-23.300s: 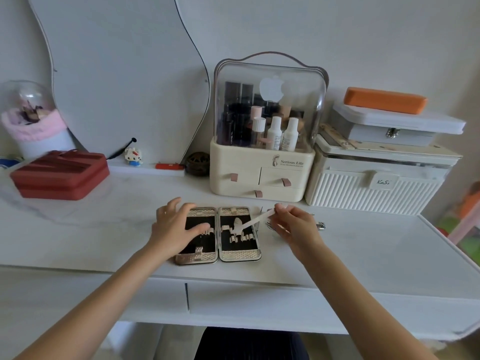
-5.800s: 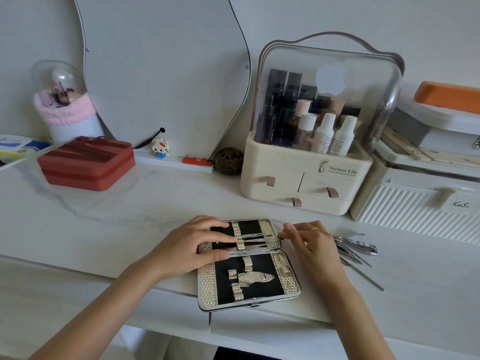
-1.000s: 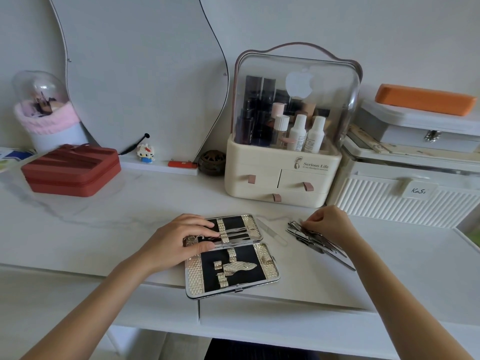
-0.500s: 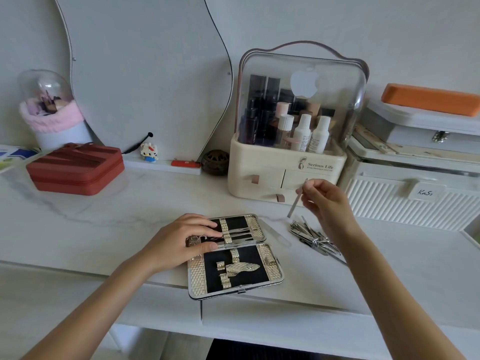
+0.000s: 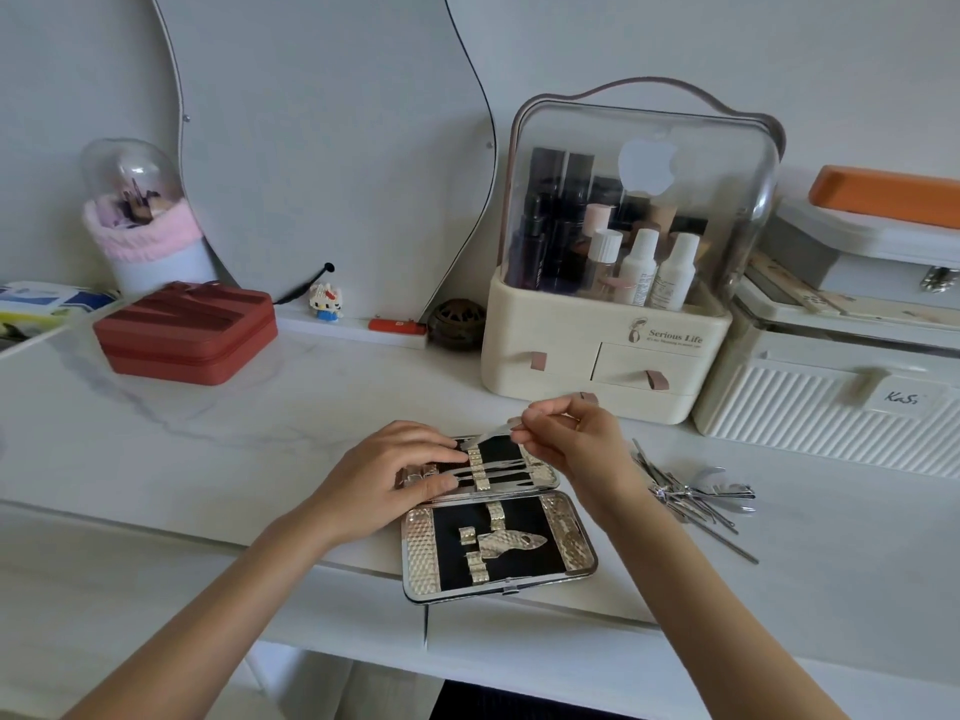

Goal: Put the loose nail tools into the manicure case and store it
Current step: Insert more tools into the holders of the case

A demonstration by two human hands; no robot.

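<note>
Right hand (image 5: 571, 441) pinched a slim nail tool (image 5: 496, 433), long axis left–right, over the far half of the open manicure case (image 5: 498, 511) on the tabletop (image 5: 208, 459); left hand (image 5: 387, 480), fingers extended, pressed that half

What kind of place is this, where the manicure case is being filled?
Most likely a home dressing table: a curvy wall mirror behind a white tabletop, a clear-lidded cosmetics organizer full of bottles, and a domed makeup brush holder.
</note>
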